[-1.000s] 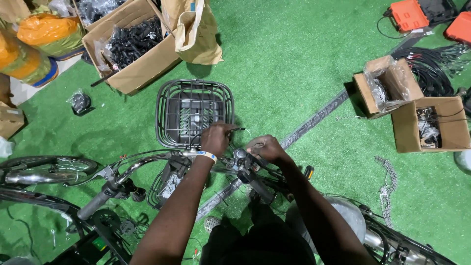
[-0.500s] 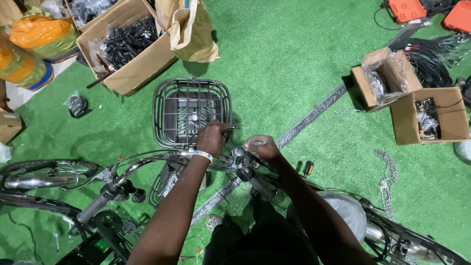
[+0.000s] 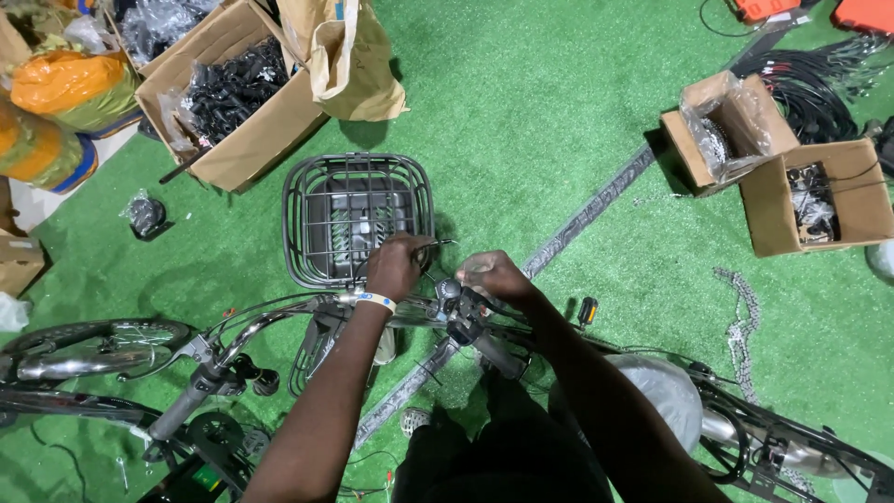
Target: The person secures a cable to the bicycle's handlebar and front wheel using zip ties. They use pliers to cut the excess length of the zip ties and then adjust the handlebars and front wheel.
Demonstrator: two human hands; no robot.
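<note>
I look down on a bicycle's handlebar (image 3: 270, 321) with a dark wire front basket (image 3: 307, 214) ahead of it. My left hand (image 3: 396, 267), with a white band at the wrist, is closed on a thin black cable (image 3: 441, 244) just behind the basket's rear rim. My right hand (image 3: 491, 277) is closed around the small fittings on the right side of the handlebar (image 3: 453, 300), above the right grip (image 3: 498, 356). The two hands are a short way apart. What the right fingers pinch is hidden.
Green artificial turf (image 3: 521, 112) covers the floor. Cardboard boxes of black parts (image 3: 237, 93) and a brown paper bag (image 3: 349, 61) stand at the back left. Two open boxes (image 3: 810, 191) and coiled black cables (image 3: 810, 79) lie right. A chain (image 3: 740, 321) lies on the turf.
The view has shifted slightly. My left hand has moved a little forward towards the basket rim; my right hand stays on the handlebar fittings.
</note>
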